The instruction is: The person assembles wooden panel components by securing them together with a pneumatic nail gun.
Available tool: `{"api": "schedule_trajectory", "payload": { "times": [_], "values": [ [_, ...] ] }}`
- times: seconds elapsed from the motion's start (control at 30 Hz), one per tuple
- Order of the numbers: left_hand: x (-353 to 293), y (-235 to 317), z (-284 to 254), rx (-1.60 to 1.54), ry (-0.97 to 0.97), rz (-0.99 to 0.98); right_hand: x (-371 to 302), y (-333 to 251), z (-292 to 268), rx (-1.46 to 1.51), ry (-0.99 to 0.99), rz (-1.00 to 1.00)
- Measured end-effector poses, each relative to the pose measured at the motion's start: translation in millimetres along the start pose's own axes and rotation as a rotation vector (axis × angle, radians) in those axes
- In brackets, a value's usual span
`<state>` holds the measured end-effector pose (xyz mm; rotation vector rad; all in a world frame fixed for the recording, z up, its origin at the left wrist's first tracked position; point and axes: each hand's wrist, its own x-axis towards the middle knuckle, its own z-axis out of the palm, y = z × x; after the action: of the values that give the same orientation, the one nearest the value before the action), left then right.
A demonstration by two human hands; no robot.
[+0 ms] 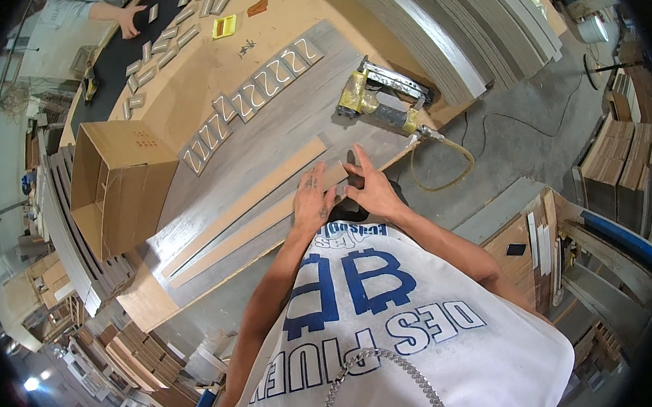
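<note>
Tan strip (241, 234) lying on a grey panel (284, 142) on the desk (148, 303), its right end at the person's two hands.
Both forearms angle inward, elbows out. The left hand (314, 200) lies over that end, fingers close together and slightly bent; the right hand (375, 191), just beside it, points its index finger away. Each grip looks loosely open, thumbs near each other; whether they pinch a small piece, I cannot tell. Good handling would likely mean steadying the strip flat, keeping its edge true, and minding the nail gun (389, 116) resting nearby.
</note>
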<state>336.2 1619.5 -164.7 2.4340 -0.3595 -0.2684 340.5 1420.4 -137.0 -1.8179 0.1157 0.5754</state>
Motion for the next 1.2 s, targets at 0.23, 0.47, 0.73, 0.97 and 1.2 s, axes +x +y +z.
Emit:
{"api": "schedule_trajectory", "payload": {
  "times": [0.23, 0.47, 0.73, 0.97, 1.2],
  "values": [
    [0, 7, -5, -0.016, 0.011, -0.027, 8, -3, -9, -0.308, 0.160, -0.171],
    [-3, 8, -4, -0.013, 0.057, 0.018, 90, -41, -84, -0.912, 0.346, -0.263],
    [-3, 8, -5, -0.063, 0.040, -0.013, 23, -105, -112, -0.556, 0.018, -0.040],
    [-3, -1, 7, -0.063, 0.137, 0.067, -14, -99, -65, -0.204, -0.181, 0.309],
    [-3, 0, 2, -0.132, 0.031, 0.010, -12, -106, -52, -0.393, -0.143, 0.299]
  ]
}}
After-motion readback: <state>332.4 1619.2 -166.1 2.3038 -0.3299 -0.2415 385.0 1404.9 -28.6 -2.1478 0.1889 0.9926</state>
